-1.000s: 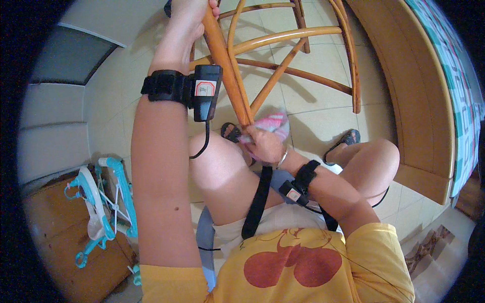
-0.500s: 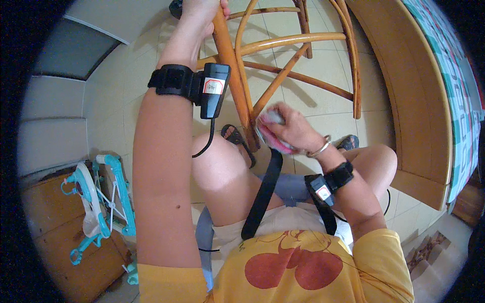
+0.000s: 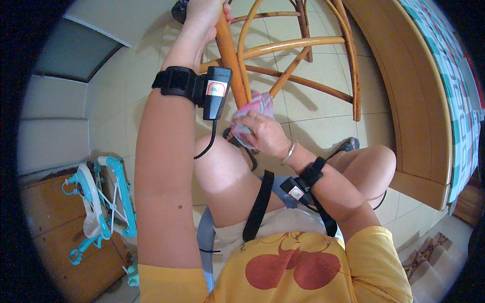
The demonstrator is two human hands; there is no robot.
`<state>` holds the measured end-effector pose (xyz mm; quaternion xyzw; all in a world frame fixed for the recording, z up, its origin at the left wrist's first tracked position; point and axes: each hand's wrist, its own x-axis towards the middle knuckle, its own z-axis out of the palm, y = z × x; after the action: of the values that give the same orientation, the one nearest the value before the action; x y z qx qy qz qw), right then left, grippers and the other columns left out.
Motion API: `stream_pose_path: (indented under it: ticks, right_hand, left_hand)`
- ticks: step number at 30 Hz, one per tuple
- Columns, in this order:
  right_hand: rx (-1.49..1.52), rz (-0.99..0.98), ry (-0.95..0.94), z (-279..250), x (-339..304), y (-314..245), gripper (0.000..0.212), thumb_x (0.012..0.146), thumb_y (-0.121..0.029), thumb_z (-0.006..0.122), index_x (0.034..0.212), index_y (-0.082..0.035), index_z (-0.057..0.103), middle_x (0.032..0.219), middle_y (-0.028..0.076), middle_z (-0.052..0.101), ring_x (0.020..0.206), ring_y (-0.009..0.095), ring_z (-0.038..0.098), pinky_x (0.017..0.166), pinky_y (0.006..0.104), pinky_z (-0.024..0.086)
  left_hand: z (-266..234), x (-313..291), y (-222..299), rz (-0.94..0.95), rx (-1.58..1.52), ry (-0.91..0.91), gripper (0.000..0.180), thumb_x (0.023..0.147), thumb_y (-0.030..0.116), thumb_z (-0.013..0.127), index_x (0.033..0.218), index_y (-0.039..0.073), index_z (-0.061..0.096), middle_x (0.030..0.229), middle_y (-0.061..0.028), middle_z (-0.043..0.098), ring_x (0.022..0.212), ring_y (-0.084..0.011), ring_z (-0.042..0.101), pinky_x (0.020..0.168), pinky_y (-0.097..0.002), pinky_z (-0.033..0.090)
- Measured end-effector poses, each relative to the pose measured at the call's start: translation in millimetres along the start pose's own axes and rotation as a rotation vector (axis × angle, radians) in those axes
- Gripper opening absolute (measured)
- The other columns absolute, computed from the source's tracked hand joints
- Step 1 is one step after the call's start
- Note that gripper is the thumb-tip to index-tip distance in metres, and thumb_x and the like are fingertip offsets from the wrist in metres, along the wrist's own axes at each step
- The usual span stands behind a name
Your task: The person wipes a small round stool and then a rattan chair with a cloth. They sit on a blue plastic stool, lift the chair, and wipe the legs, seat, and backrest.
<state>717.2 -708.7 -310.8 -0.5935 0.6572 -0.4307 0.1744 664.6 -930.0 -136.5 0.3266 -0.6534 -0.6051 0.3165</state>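
Note:
A brown rattan chair [image 3: 275, 46] with curved, glossy poles stands in front of me, cut off by the top of the picture. My left hand [image 3: 206, 14] is wrapped round its thick near leg [image 3: 230, 55], high up, its fingers partly hidden behind the pole. Around the lower end of that same leg lies a pink, white and grey cloth [image 3: 261, 102]. My right hand [image 3: 262, 134] presses the bunched cloth against the leg, fingers closed on it. The tip of the leg is covered by the cloth and hand.
To the right runs a wooden cabinet or bed side [image 3: 422, 101] with a green-white checked cover [image 3: 449, 65]. A turquoise-and-white folding frame [image 3: 113, 192] leans at the left by a brown wooden surface [image 3: 60, 237]. My knees flank the chair leg over pale floor tiles [image 3: 323, 121].
My right hand has moved left with the cloth, from beside the leg's lower end onto it, and the cloth now spreads round the leg. My left hand keeps its hold, shifted slightly.

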Motion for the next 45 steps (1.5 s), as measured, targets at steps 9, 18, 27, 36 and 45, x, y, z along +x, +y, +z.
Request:
stream_pose_path:
  ticks: [9, 18, 27, 36, 45]
  right_hand:
    - [0.532, 0.141, 0.131, -30, 13, 25, 0.027, 0.087, -0.013, 0.063, 0.112, -0.004, 0.065, 0.106, 0.014, 0.068, 0.098, 0.028, 0.065, 0.089, 0.0363, 0.05]
    - [0.671, 0.933, 0.535, -79, -29, 94, 0.029, 0.089, -0.012, 0.057, 0.114, 0.0, 0.063, 0.102, 0.01, 0.067, 0.087, 0.018, 0.064, 0.079, 0.0312, 0.054]
    - [-0.183, 0.827, 0.958, -101, -46, 195, 0.035, 0.086, -0.013, 0.059, 0.12, -0.004, 0.063, 0.108, 0.026, 0.064, 0.098, 0.043, 0.063, 0.088, 0.0434, 0.051]
    - [-0.258, 0.999, 0.431, -79, -14, 194, 0.048, 0.089, -0.031, 0.061, 0.131, -0.013, 0.047, 0.119, 0.032, 0.048, 0.099, 0.047, 0.062, 0.085, 0.0513, 0.052]
    - [-0.293, 1.043, 0.146, -42, 47, 203, 0.038, 0.097, -0.027, 0.047, 0.131, -0.01, 0.046, 0.126, 0.024, 0.049, 0.103, 0.038, 0.065, 0.083, 0.0457, 0.055]
  left_hand:
    - [-12, 5, -10, 0.003, -0.074, -0.125, 0.026, 0.087, 0.027, 0.072, 0.082, 0.011, 0.052, 0.059, 0.0003, 0.05, 0.049, -0.0139, 0.049, 0.047, -0.0294, 0.042]
    - [-16, 20, -14, -0.022, -0.07, -0.132, 0.03, 0.086, 0.031, 0.073, 0.084, 0.014, 0.048, 0.06, 0.0026, 0.048, 0.05, -0.0104, 0.048, 0.048, -0.0254, 0.041]
    - [-16, 29, -6, 0.014, -0.116, -0.131, 0.03, 0.087, 0.027, 0.073, 0.085, 0.013, 0.046, 0.06, 0.0026, 0.045, 0.05, -0.0097, 0.045, 0.045, -0.0229, 0.039]
    - [-5, 5, 0, 0.009, -0.131, -0.1, 0.032, 0.086, 0.027, 0.074, 0.079, 0.012, 0.046, 0.059, 0.0015, 0.045, 0.05, -0.0109, 0.045, 0.048, -0.0243, 0.038]
    - [-2, -7, 3, -0.022, -0.109, -0.064, 0.025, 0.09, 0.026, 0.07, 0.09, 0.012, 0.05, 0.059, 0.003, 0.042, 0.051, -0.0104, 0.044, 0.052, -0.0259, 0.038]
